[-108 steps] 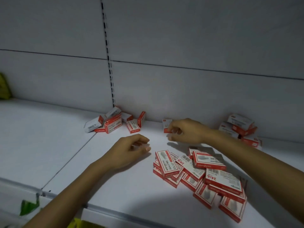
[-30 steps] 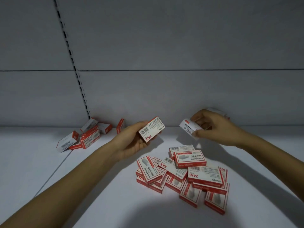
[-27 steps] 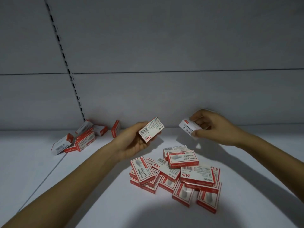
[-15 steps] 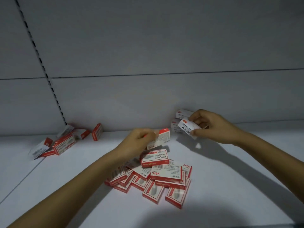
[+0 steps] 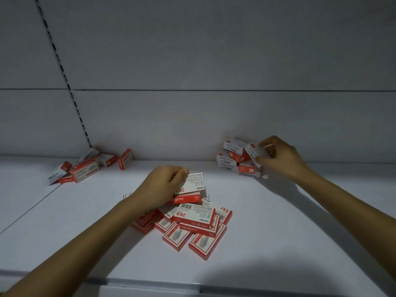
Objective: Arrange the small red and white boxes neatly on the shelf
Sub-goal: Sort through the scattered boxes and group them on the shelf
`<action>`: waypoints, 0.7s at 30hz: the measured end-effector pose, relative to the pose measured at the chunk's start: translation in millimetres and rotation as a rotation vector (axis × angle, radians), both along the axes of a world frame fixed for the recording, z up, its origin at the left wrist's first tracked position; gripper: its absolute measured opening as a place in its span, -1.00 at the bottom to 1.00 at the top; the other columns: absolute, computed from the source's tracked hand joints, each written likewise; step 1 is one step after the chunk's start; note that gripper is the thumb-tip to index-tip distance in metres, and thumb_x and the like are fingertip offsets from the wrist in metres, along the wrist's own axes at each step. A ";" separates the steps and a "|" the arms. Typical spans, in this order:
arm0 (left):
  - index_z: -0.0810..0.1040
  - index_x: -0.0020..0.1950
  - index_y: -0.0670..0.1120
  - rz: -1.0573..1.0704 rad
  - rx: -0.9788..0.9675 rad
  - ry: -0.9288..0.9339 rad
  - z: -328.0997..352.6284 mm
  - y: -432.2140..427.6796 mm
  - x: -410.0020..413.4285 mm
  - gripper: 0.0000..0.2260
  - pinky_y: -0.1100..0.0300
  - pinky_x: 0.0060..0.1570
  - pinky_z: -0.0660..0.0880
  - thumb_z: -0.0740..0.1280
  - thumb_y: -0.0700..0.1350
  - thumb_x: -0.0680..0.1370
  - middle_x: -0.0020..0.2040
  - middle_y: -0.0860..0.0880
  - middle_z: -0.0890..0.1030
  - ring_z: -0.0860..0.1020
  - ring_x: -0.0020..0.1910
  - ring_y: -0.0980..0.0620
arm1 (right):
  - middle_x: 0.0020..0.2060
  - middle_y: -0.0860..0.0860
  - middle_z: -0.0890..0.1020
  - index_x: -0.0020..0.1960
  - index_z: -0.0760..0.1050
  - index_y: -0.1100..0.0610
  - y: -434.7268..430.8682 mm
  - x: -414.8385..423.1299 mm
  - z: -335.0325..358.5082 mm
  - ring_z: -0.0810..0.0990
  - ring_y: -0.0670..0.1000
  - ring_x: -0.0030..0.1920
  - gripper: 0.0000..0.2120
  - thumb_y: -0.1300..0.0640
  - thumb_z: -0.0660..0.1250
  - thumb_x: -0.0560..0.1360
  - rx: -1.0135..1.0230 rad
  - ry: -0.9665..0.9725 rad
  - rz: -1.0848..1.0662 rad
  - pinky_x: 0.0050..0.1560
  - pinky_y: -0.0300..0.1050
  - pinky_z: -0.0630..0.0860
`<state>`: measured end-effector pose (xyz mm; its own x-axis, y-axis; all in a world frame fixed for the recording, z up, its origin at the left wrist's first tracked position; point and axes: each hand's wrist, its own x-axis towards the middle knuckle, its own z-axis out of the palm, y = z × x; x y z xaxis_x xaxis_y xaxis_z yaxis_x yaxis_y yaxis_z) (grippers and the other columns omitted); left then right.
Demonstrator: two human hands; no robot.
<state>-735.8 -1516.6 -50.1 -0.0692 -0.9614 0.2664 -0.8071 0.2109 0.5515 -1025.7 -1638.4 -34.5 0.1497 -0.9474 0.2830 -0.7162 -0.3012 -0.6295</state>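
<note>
Several small red and white boxes lie in a loose heap in the middle of the white shelf. My left hand is curled over the heap's far edge and grips one box, white face up, on top of it. My right hand pinches another box, tilted, against a small stack of boxes at the back wall on the right. A third scattered group of boxes lies at the back left.
The grey back panel rises right behind the boxes, with a slotted upright at the left. A seam between shelf boards runs on the left. The shelf's front edge crosses the bottom.
My left hand has come down with its box onto the middle heap. My right hand has carried its box rightward and back to the stack at the wall. The camera has panned.
</note>
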 end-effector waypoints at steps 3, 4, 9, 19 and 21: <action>0.56 -0.08 -0.02 0.009 -0.015 -0.033 1.1 6.0 5.3 -0.69 0.25 -0.28 0.46 0.07 0.04 0.64 -0.24 0.06 0.62 0.57 -0.27 0.18 | 0.12 0.02 0.60 0.19 0.41 0.01 -7.2 3.3 0.4 0.60 0.07 0.00 -0.60 0.06 0.42 0.40 -0.015 -0.017 -0.045 0.00 -0.05 0.53; 0.57 -0.05 0.01 0.021 -0.023 -0.067 1.7 7.0 7.0 -0.70 0.21 -0.23 0.49 0.08 0.05 0.64 -0.19 0.08 0.61 0.57 -0.22 0.17 | 0.14 0.03 0.59 0.21 0.40 0.02 -8.6 4.8 1.8 0.59 0.08 0.02 -0.60 0.06 0.41 0.41 -0.022 -0.026 -0.055 -0.01 -0.06 0.53; 0.59 0.06 0.03 0.067 0.004 -0.084 -0.4 5.6 11.5 -0.75 0.08 -0.05 0.55 0.15 0.05 0.61 0.00 0.10 0.59 0.56 -0.09 0.16 | 0.18 0.01 0.56 0.24 0.38 -0.02 -16.5 23.6 10.9 0.56 0.04 -0.03 -0.61 0.04 0.36 0.45 -0.047 -0.043 -0.030 -0.02 -0.04 0.55; 0.45 0.21 0.21 0.014 0.029 -0.051 -9.8 18.6 5.8 -0.41 0.16 0.03 0.51 0.07 0.48 0.33 0.09 0.28 0.52 0.49 0.08 0.22 | 0.16 -0.03 0.58 0.24 0.44 -0.02 -30.7 52.8 3.6 0.55 0.04 0.07 -0.71 -0.02 0.24 0.54 -0.117 0.196 0.057 0.07 -0.03 0.45; 0.41 0.27 0.20 0.024 0.034 -0.063 -14.1 18.2 7.1 -0.39 0.15 0.03 0.51 0.04 0.48 0.35 0.13 0.25 0.53 0.48 0.10 0.22 | 0.15 0.00 0.60 0.20 0.50 0.04 -27.6 53.2 2.6 0.54 0.10 0.11 -0.73 0.03 0.27 0.52 -0.302 0.339 0.036 0.15 -0.01 0.36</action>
